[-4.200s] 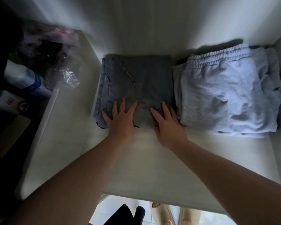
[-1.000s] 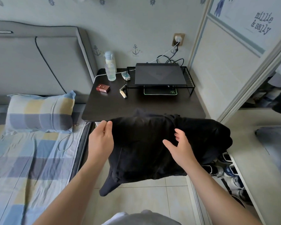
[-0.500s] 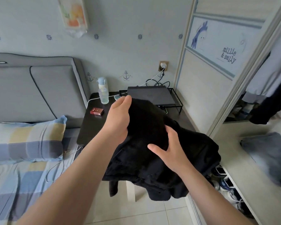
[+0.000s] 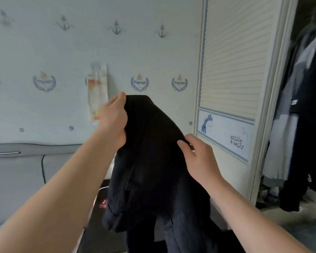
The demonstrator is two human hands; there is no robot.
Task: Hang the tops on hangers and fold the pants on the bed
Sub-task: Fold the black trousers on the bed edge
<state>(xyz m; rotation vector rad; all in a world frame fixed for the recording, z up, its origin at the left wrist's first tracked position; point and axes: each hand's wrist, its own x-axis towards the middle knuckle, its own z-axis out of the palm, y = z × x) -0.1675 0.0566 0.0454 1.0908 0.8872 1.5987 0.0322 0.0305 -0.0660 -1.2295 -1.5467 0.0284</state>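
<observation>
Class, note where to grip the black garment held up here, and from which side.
Probably its top edge, from the near side, at two points: the black garment hangs bunched from that edge, where the left hand grips high and the right hand pinches lower.

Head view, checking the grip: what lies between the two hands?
In the head view, only the black garment: its upper edge runs from the left hand down to the right hand, both gripping it.
</observation>
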